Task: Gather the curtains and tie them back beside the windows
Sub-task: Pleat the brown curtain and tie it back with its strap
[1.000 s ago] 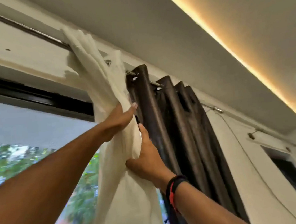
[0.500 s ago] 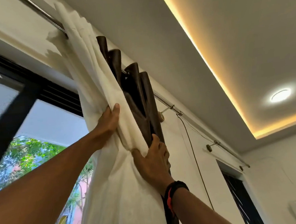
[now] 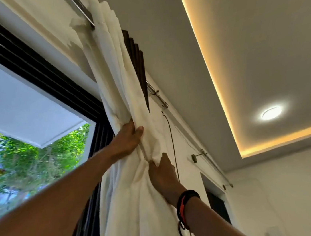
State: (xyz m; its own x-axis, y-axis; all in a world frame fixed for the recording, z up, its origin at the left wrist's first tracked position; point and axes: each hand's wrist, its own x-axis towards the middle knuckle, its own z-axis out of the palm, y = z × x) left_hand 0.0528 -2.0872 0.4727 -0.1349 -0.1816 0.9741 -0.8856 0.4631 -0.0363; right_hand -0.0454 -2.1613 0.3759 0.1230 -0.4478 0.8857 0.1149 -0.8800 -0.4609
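Hanging vertically from the steel rod [image 3: 82,9] at the window's right edge, the bunched cream sheer curtain [image 3: 117,83] was gripped by the left hand [image 3: 128,139] above and the right hand [image 3: 164,176] just below.

White sheer curtain [image 3: 115,80]: hangs from the rod [image 3: 83,12] at the right edge of the window [image 3: 26,111], bunched into tight vertical folds. It is creased and drawn narrow at mid-height, where the left hand [image 3: 126,139] and right hand [image 3: 164,176] grip it, and spreads wider below. Dark brown curtain [image 3: 138,62]: gathered in close pleats just behind the white one, only its upper pleat edges showing
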